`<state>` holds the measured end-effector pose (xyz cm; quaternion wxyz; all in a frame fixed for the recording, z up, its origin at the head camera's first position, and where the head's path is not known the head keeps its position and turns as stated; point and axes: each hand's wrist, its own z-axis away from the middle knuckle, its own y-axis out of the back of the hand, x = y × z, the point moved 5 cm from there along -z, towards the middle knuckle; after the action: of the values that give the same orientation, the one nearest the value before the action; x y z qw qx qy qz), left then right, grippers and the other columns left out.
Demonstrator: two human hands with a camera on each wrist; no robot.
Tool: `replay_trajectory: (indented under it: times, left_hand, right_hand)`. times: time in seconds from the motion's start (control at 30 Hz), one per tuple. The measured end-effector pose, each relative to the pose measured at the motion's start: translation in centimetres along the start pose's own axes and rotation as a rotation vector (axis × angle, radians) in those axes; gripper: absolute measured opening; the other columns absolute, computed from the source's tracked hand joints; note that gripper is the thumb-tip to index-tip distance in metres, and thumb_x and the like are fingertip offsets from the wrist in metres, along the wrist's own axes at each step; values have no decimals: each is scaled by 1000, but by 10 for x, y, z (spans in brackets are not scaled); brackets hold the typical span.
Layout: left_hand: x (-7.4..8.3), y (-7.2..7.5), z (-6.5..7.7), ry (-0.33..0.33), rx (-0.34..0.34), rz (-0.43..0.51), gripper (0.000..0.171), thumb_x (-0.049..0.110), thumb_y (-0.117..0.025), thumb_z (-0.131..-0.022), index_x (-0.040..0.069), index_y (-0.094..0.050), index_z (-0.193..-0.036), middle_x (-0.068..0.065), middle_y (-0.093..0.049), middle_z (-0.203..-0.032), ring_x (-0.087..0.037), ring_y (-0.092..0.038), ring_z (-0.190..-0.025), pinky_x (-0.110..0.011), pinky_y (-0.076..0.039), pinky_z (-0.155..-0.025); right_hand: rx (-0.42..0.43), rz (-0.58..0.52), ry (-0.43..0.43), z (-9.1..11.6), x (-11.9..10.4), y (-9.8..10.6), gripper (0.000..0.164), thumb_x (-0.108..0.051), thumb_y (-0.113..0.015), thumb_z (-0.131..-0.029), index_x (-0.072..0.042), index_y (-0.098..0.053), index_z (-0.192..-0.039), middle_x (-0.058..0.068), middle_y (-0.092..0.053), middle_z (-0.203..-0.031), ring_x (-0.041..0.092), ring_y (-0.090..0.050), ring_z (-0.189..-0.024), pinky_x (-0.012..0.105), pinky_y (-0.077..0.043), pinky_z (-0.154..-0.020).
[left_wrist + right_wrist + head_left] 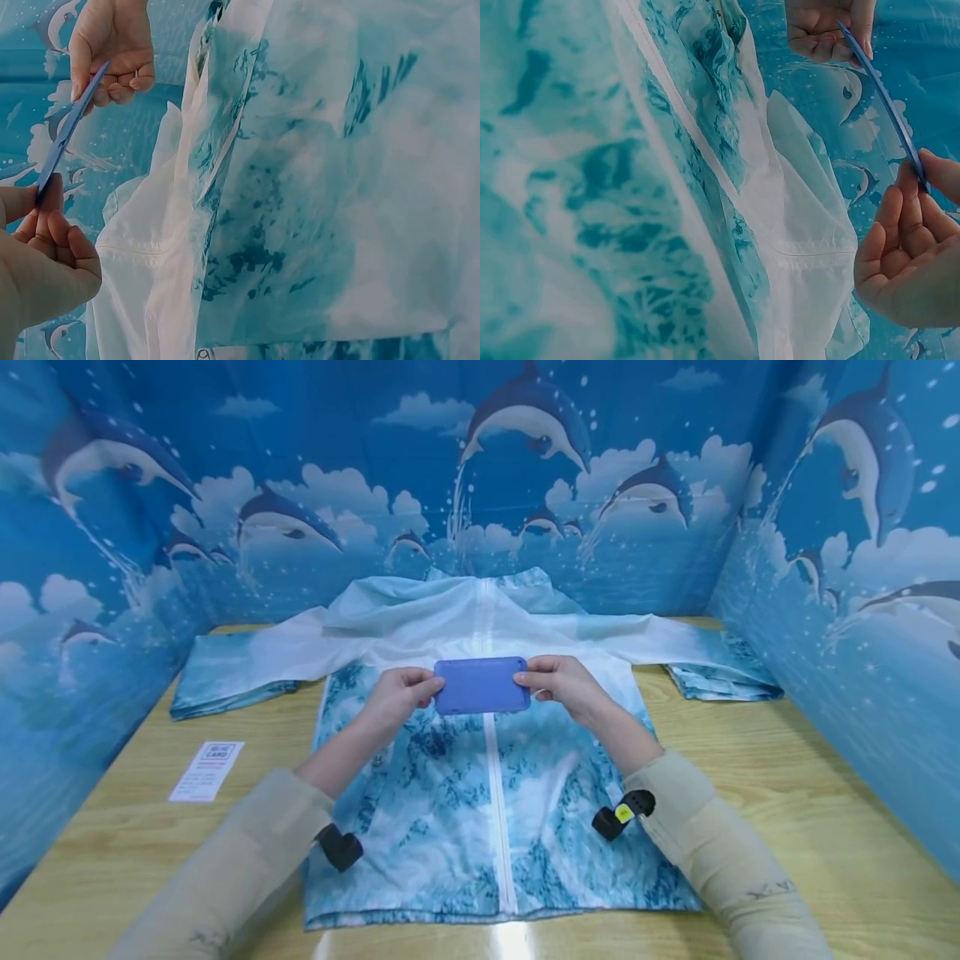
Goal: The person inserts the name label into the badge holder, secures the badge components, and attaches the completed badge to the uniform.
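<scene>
A thin blue phone case (482, 686) with rounded corners is held level over the chest of a spread-out jacket (420, 793). My left hand (405, 693) pinches its left end between thumb and fingers. At the opposite end, my right hand (566, 685) grips it the same way. Both wrist views show the phone case (71, 131) nearly edge-on, raised off the fabric. The jacket is white and teal, zipped down the front, with its sleeves out to both sides and their ends folded back.
A small white printed card (207, 772) lies on the wooden table (787, 810), left of the jacket. Blue curtains with dolphins (525, 422) close in the back and both sides. Each forearm wears a small black camera on a strap (639, 803).
</scene>
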<state>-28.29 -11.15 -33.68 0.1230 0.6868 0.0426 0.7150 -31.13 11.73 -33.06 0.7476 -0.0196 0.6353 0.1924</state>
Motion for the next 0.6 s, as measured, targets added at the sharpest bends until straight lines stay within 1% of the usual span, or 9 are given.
replay_trajectory:
  times: [0.03,0.1,0.2,0.33,0.47,0.6]
  left_hand:
    - [0,0,0,-5,1,0,23,19,-56,-94,-1,-60,-83,-7,-55,-74,-21,-45,-73,-41,-36,-74]
    - [0,2,1,-9,6,3,23,19,-56,-94,-1,-61,-85,-6,-55,-75,-22,-47,-76,-43,-37,-78]
    - [0,4,2,-12,11,3,22,19,-57,-94,-2,-61,-86,-4,-55,-74,-23,-49,-80,-45,-38,-82]
    - [-1,5,2,-5,12,14,21,19,-57,-93,-2,-60,-90,-3,-54,-73,-21,-48,-79,-45,-38,-81]
    - [-2,6,2,3,13,39,23,17,-57,-93,-3,-58,-103,-3,-58,-75,-22,-48,-76,-43,-37,-78]
    - [-1,7,3,6,23,43,29,16,-57,-92,1,-53,-117,-5,-60,-76,-21,-50,-74,-44,-38,-79]
  right_hand:
    - [10,5,11,0,0,0,33,-18,-61,-91,0,-58,-118,3,-63,-87,18,-55,-81,48,-40,-88]
    - [28,4,27,0,-1,1,40,-18,-62,-90,-3,-54,-127,8,-62,-98,21,-56,-88,51,-38,-92]
    - [37,30,46,0,-2,2,42,-18,-62,-90,-7,-52,-130,13,-61,-107,24,-55,-95,52,-37,-93]
    - [35,83,61,1,-4,1,39,-18,-61,-91,-8,-54,-128,14,-63,-106,26,-56,-97,53,-37,-92]
    - [33,96,74,2,-5,-1,35,-18,-60,-91,-6,-56,-124,13,-64,-101,28,-56,-96,54,-37,-91]
    - [25,101,80,2,-6,-3,33,-18,-59,-92,-4,-56,-122,11,-65,-98,27,-56,-95,54,-38,-90]
